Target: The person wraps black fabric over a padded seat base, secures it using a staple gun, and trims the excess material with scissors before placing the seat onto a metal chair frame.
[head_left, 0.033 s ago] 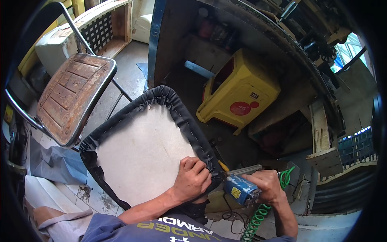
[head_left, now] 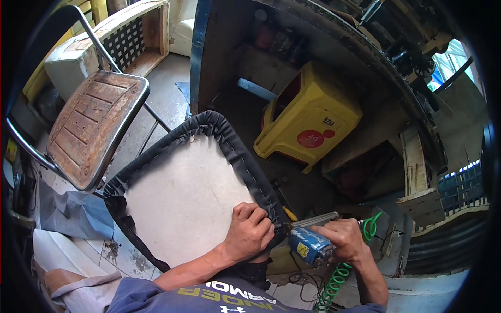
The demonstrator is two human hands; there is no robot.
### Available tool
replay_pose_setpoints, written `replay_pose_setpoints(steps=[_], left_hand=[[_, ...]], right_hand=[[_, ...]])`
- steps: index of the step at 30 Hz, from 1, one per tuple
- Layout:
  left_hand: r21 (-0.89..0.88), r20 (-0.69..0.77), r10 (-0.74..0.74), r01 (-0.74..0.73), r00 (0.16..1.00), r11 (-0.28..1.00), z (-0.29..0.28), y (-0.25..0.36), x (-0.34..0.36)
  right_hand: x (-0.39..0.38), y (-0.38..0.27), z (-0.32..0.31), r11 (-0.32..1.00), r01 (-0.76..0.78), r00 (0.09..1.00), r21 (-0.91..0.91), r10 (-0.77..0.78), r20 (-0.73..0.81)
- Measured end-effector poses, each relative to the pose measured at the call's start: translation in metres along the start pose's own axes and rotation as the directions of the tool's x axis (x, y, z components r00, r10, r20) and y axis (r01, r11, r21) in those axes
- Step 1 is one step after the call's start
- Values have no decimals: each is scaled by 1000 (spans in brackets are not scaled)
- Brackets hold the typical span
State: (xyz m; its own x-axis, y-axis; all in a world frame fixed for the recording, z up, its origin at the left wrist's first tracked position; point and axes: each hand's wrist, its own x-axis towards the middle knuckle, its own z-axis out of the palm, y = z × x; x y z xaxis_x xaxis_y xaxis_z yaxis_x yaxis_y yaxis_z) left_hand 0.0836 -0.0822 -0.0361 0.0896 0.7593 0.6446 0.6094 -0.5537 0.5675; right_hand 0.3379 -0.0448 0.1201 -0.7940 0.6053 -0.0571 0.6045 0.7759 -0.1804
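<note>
A square seat pad (head_left: 177, 198) lies underside up, its pale board bordered by gathered black fabric (head_left: 229, 146) with rows of staples. My left hand (head_left: 248, 232) has its fingers curled tightly on the fabric at the lower right edge. Close beside that corner, my right hand (head_left: 344, 237) grips a blue staple gun (head_left: 310, 245), its nose at the pad's edge. A green coiled hose (head_left: 339, 276) hangs by the gun. A yellow handle (head_left: 289, 213) shows just beyond the pad's corner.
At left stands a metal folding chair (head_left: 94, 125) with a worn seat, a wooden frame with woven straps (head_left: 128, 49) behind it. A yellow plastic stool (head_left: 313, 115) lies under a dark workbench (head_left: 201, 57). Cloth (head_left: 73, 261) lies at lower left, a wooden post (head_left: 417, 172) at right.
The staple gun in my right hand has shifted very slightly. My left hand and the pad stay where they were.
</note>
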Motion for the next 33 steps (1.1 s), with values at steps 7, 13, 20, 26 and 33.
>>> replay_pose_setpoints(steps=[7, 13, 20, 26, 33], left_hand=[[35, 33, 18, -19, 999, 999, 4, 7, -3], [15, 36, 25, -25, 999, 1000, 1, 4, -1], [-5, 11, 18, -18, 1000, 1000, 2, 6, -2], [8, 3, 24, -24, 1000, 1000, 0, 4, -3], [-4, -4, 34, -34, 999, 999, -1, 2, -1]], right_hand=[[4, 1, 22, 991, -7, 995, -131, 20, 101], [7, 4, 8, 999, -9, 993, -50, 15, 117], [25, 3, -31, 997, 16, 996, -79, -24, -91], [34, 2, -30, 999, 16, 982, -49, -25, -188], [35, 1, -23, 999, -14, 972, 36, 22, -233]])
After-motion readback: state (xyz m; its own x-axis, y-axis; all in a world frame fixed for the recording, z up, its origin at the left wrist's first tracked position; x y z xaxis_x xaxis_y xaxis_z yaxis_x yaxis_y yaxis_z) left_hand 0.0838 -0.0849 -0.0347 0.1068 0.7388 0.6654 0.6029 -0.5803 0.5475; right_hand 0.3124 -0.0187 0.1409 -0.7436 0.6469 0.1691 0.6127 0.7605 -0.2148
